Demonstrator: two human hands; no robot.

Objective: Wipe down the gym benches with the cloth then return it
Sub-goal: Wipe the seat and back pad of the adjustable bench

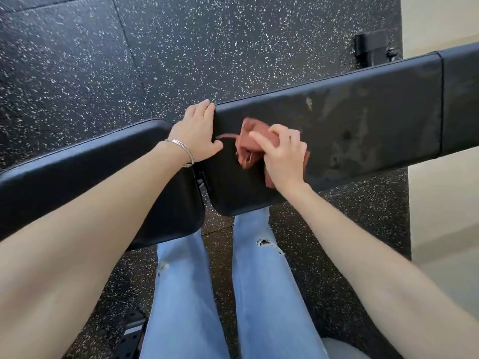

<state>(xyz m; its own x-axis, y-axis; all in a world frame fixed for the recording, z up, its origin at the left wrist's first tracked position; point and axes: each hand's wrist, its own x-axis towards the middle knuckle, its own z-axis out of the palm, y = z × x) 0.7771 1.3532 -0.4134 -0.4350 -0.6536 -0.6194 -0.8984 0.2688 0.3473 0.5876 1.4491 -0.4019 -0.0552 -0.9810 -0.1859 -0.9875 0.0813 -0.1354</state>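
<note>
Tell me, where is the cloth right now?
In the head view, near the middle, the reddish cloth lies bunched on the long bench pad under the right hand, just right of the left hand resting on the pad's end.

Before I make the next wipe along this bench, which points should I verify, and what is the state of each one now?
1. Firm grip: the right hand holds the cloth: ok.
2. Flat contact: the cloth is bunched, not spread: not ok.
3. Steady support: the left hand rests on the end of the long pad: ok.
4. Clean surface: streaks show further along the long pad: not ok.
5. Wiping of the short pad done: cannot tell.
</note>
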